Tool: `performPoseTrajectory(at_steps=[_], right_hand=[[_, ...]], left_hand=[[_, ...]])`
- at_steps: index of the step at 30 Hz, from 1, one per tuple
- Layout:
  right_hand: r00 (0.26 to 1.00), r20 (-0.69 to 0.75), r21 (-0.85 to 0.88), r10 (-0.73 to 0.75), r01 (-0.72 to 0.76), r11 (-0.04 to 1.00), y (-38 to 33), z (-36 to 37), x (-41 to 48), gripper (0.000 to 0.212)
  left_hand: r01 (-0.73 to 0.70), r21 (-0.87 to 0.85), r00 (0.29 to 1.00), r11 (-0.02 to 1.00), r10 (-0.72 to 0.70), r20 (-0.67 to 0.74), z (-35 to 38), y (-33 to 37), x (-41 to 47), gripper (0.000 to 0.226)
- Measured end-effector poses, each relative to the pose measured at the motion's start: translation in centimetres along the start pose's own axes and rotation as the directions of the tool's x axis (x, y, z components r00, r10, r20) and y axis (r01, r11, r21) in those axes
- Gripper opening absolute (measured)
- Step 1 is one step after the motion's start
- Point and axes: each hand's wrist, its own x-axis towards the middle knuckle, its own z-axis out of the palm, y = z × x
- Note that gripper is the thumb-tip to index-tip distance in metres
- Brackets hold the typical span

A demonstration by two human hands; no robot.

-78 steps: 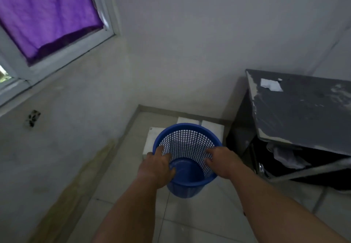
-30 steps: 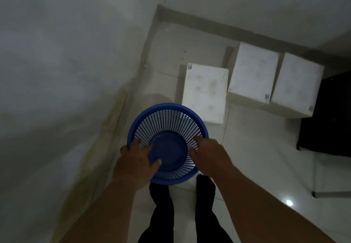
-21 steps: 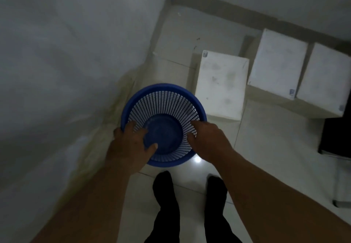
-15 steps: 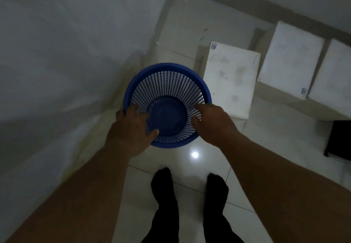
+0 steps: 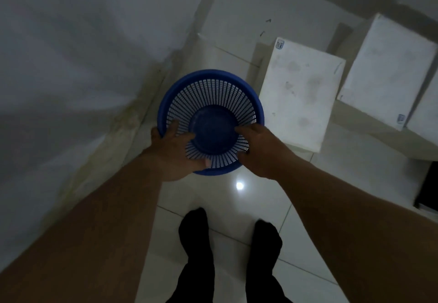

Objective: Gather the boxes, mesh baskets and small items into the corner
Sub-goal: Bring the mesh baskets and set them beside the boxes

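Holding the blue mesh basket point(image 5: 213, 96) by the part of its rim nearest the body, both grips are closed on it. The left grip point(image 5: 175, 153) lays its fingers inside the mesh with the thumb at the lower edge, and the right grip point(image 5: 263, 153) hooks its fingers over the rim on the opposite side. The basket sits at the centre of the frame, upright, its open mouth facing the camera and its long axis running down toward the floor point(image 5: 239, 39). Whether its base touches the tiles cannot be told. It lies straight ahead of both grips, neither one nearer; the left is on the side of the wall point(image 5: 83, 54), the right on the side of the nearest white box point(image 5: 298, 94), whose left edge is just beside the rim. Two more boxes point(image 5: 388, 70) line up toward the upper right. The corner lies further up the frame, past the basket, so the move probably calls for pushing it up along the bare strip between wall and box, keeping the rim off the box edge
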Motion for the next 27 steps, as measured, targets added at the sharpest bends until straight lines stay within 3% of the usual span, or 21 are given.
performPoseTrajectory(at_steps=[3, 9, 11, 13, 16, 19, 21, 23, 27], right_hand=[[0.995, 0.097, -0.05, 0.03, -0.025, 0.998, -0.1, 0.1, -0.4, 0.072], [0.997, 0.071, -0.071, 0.016, -0.011, 0.997, -0.9, -1.8, -3.1, 0.066], [0.997, 0.068, -0.077, 0.021, -0.015, 0.997, -1.7, -3.2, -4.8, 0.064], [0.999, 0.036, -0.082, 0.002, 0.001, 0.997, -3.2, -5.3, -6.3, 0.062], [0.995, -0.05, -0.094, -0.081, 0.076, 0.993, -6.3, -9.1, -8.5, 0.058], [0.969, -0.177, -0.079, -0.171, 0.159, 0.984, -9.8, -13.1, -12.3, 0.06], [0.957, -0.209, -0.053, -0.2, 0.193, 0.98, -11.4, -15.8, -15.7, 0.065], [0.954, -0.223, -0.037, -0.201, 0.197, 0.98, -13.0, -19.2, -19.8, 0.05], [0.919, -0.358, -0.01, -0.166, 0.174, 0.985, -15.8, -24.9, -27.8, 0.037]], left_hand=[[0.018, -0.071, 0.999, 0.997, -0.014, 0.045, 0.4, 0.7, -0.7, 0.1], [0.057, 0.02, 0.997, 0.998, -0.058, 0.054, 0.0, 1.2, -3.0, 0.102], [0.007, 0.035, 0.999, 0.999, -0.009, 0.052, -0.4, 1.6, -4.3, 0.105], [-0.06, 0.055, 0.998, 0.997, 0.061, -0.013, -1.7, 3.1, -5.9, 0.101], [-0.122, 0.163, 0.974, 0.979, 0.15, -0.169, -5.1, 8.1, -10.6, 0.069], [-0.205, 0.176, 0.899, 0.963, 0.257, -0.354, -8.2, 12.0, -16.7, 0.03], [-0.245, 0.188, 0.839, 0.951, 0.305, -0.451, -9.2, 13.3, -21.0, 0.033], [-0.284, 0.196, 0.767, 0.938, 0.345, -0.541, -10.2, 14.6, -25.2, 0.053], [-0.313, 0.198, 0.75, 0.929, 0.37, -0.549, -12.2, 17.6, -32.8, 0.054]])
